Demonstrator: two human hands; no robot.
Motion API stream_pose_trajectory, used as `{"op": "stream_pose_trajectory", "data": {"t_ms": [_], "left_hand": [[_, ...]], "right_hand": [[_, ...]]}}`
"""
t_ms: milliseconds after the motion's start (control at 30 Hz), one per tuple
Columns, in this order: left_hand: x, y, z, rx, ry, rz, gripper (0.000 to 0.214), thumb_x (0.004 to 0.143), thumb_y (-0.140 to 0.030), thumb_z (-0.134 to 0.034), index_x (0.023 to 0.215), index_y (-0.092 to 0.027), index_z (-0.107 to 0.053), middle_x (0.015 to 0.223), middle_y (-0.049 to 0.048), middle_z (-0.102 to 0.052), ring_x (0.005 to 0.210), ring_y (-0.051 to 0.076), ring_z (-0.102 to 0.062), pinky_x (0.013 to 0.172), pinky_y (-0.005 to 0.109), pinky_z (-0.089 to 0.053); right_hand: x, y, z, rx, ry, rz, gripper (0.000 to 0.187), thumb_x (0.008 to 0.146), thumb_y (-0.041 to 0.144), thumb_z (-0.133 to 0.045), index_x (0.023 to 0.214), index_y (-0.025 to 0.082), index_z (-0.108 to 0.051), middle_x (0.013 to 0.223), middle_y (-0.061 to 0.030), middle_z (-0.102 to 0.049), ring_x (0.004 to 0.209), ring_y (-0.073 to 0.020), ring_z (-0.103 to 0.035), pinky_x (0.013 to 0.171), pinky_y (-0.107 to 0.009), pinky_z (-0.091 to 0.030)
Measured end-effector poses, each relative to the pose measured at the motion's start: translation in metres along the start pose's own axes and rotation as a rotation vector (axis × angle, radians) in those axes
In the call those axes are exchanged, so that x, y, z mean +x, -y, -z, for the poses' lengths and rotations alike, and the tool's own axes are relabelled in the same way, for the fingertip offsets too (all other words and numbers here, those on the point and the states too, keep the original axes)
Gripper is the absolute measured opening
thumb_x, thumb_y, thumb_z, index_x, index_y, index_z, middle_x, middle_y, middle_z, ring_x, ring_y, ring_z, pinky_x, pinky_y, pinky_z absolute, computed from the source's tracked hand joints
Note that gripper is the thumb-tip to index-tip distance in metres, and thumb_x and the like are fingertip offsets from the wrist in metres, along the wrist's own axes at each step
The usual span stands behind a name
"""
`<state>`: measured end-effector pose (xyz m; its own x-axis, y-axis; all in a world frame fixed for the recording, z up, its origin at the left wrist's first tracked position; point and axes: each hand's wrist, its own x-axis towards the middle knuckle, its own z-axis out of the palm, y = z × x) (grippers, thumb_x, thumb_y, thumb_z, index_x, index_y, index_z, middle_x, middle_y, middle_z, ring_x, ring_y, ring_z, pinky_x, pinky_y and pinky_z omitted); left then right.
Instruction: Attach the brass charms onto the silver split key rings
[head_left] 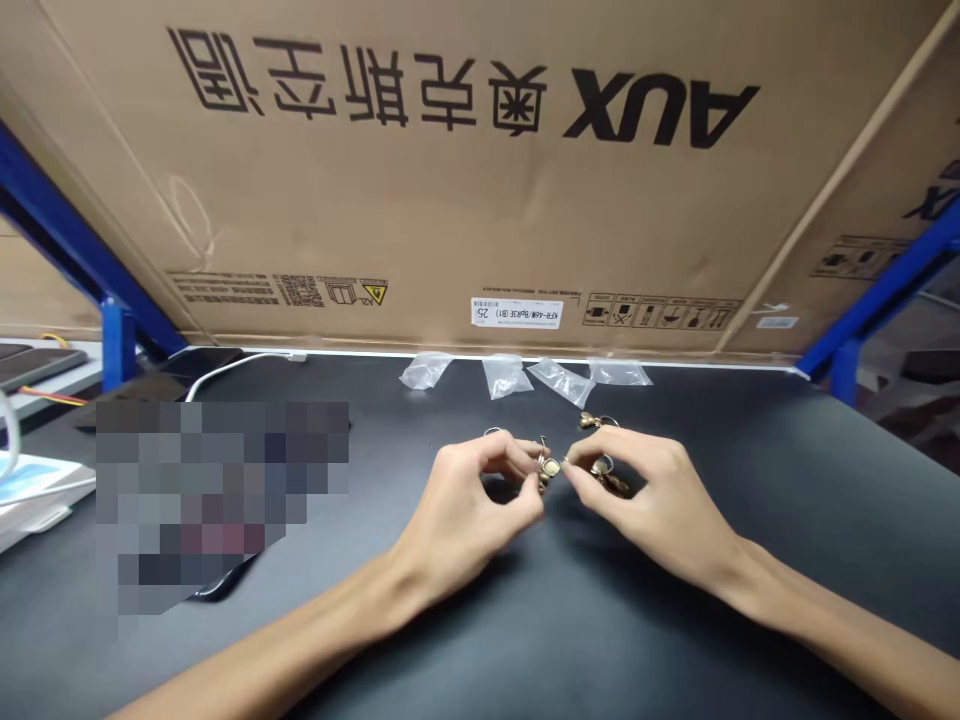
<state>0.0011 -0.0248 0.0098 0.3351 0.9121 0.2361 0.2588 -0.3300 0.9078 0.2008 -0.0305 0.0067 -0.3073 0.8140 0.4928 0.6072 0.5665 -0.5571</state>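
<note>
My left hand [472, 500] and my right hand [645, 490] meet over the middle of a black tabletop [540, 620]. Both pinch a small brass-coloured metal piece with a ring, like a keychain charm [550, 468], between thumb and fingertips. More brass pieces with rings [607, 478] lie under my right fingers, and one [594, 421] sits just beyond them on the table. Which parts are joined I cannot make out.
Several small clear plastic bags [506, 376] lie along the far table edge below a large cardboard box [480, 170]. Blue rack posts [118, 345] stand at both sides. A blurred-out patch [217, 490] and a white cable [225, 368] are at left.
</note>
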Motion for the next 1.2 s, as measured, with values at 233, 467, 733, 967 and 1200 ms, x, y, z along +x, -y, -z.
{"op": "stream_pose_trajectory", "data": {"t_ms": [233, 467, 733, 967, 1200], "left_hand": [[-0.003, 0.002, -0.004, 0.182, 0.035, -0.140, 0.010, 0.079, -0.012, -0.058, 0.073, -0.020, -0.060, 0.082, 0.0014, -0.074, 0.088, 0.019, -0.070, 0.085, 0.029, -0.052], [-0.003, -0.003, 0.000, 0.039, -0.015, -0.014, 0.009, 0.082, -0.020, -0.061, 0.073, -0.018, -0.063, 0.087, 0.0027, -0.075, 0.092, 0.020, -0.069, 0.085, 0.029, -0.052], [0.010, 0.004, 0.011, -0.270, -0.148, 0.127, 0.019, 0.079, -0.034, -0.072, 0.074, -0.017, -0.066, 0.099, 0.0081, -0.077, 0.096, 0.023, -0.071, 0.084, 0.031, -0.056], [0.014, 0.006, 0.014, -0.327, -0.161, 0.178, 0.023, 0.074, -0.035, -0.075, 0.073, -0.015, -0.066, 0.100, 0.0117, -0.077, 0.096, 0.026, -0.072, 0.088, 0.037, -0.056], [0.015, 0.005, 0.013, -0.334, -0.130, 0.193, 0.022, 0.074, -0.035, -0.075, 0.071, -0.015, -0.067, 0.098, 0.0108, -0.077, 0.094, 0.025, -0.072, 0.085, 0.034, -0.057]], "right_hand": [[-0.006, 0.000, -0.002, -0.075, 0.008, 0.220, 0.009, 0.092, 0.020, -0.061, 0.093, 0.021, -0.070, 0.090, -0.0022, -0.073, 0.080, -0.0158, -0.065, 0.077, -0.029, -0.051], [-0.007, 0.001, -0.002, -0.461, 0.004, 0.596, 0.021, 0.093, 0.008, -0.053, 0.101, 0.014, -0.071, 0.090, -0.0086, -0.073, 0.079, -0.0189, -0.065, 0.072, -0.034, -0.050], [-0.001, -0.019, -0.002, -0.439, -0.008, 0.374, 0.024, 0.097, 0.021, -0.054, 0.116, 0.017, -0.067, 0.106, -0.0076, -0.074, 0.092, -0.0201, -0.067, 0.088, -0.038, -0.050], [0.001, -0.025, -0.004, -0.432, 0.215, 0.359, 0.019, 0.097, 0.023, -0.054, 0.103, 0.020, -0.071, 0.096, -0.0037, -0.075, 0.095, -0.0195, -0.066, 0.097, -0.042, -0.042], [0.000, -0.028, 0.001, -0.486, 0.190, 0.358, 0.018, 0.097, 0.025, -0.054, 0.101, 0.019, -0.071, 0.089, -0.0039, -0.074, 0.087, -0.0185, -0.066, 0.095, -0.041, -0.041]]}}
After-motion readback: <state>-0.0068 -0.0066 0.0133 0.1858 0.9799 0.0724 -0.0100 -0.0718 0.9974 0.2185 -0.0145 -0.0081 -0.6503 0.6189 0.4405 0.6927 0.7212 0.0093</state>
